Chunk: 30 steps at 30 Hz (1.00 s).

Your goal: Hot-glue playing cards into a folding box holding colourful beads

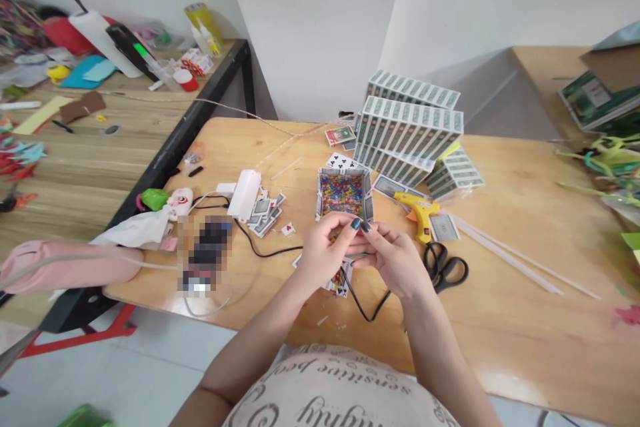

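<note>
My left hand (325, 250) and my right hand (397, 260) meet over the table's front half, thumb tips almost touching. Both are closed in a pinch; whatever lies between the fingertips is hidden or too small to name. Just beyond them sits a box built of playing cards (369, 195), its bottom covered in small multicoloured pieces (343, 192). Beneath the hands lie face cards (340, 285) and a black cable (357, 303). A yellow glue gun (423, 213) rests right of my right hand, close to black-handled scissors (445, 267).
Stacked card packs (410, 127) stand at the back, beside a wrapped bundle (455, 172). Clear glue sticks (510, 255) lie to the right. Leftward are cut cards (267, 213), a white device (247, 195), a blurred-out phone-like object (206, 255) and a pink pouch (75, 265).
</note>
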Motion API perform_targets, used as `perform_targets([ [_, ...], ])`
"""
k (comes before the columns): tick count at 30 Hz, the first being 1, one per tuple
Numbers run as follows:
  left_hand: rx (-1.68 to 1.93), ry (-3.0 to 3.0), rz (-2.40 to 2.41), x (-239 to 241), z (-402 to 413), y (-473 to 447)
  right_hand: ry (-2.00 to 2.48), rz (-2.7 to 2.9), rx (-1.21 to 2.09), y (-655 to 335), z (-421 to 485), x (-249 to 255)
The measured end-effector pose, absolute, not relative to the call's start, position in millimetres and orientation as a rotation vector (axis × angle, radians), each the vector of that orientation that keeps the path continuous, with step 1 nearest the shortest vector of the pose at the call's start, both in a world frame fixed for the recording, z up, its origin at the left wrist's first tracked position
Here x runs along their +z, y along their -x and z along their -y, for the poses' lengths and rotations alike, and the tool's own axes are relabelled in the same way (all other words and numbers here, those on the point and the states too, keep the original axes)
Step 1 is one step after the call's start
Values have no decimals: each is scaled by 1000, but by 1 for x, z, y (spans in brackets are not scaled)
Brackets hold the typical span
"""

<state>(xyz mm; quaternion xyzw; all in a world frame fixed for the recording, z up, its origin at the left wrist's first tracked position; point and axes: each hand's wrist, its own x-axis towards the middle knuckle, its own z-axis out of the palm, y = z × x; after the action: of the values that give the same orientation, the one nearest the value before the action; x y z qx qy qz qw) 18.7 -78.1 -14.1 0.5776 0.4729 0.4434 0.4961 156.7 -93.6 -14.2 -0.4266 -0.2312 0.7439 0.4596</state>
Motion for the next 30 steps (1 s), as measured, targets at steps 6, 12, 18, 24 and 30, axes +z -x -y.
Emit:
perform_targets([
  [6,1011,-1493,-1134,-11,77,-18,969,490,1989,-161,94,-20],
  [12,1011,-1700,-1122,-12,72,-15,936,549,2064,-169,94,-21],
  [18,1024,-1802,-1125,-16,70,-17,982,517,1977,-167,94,-22],
  [24,964,-1817,-1145,-21,72,-16,1105,602,1875,-165,94,-20],
  [30,912,-1510,-1133,-22,69,-14,1162,634,1779,-155,91,-21],
])
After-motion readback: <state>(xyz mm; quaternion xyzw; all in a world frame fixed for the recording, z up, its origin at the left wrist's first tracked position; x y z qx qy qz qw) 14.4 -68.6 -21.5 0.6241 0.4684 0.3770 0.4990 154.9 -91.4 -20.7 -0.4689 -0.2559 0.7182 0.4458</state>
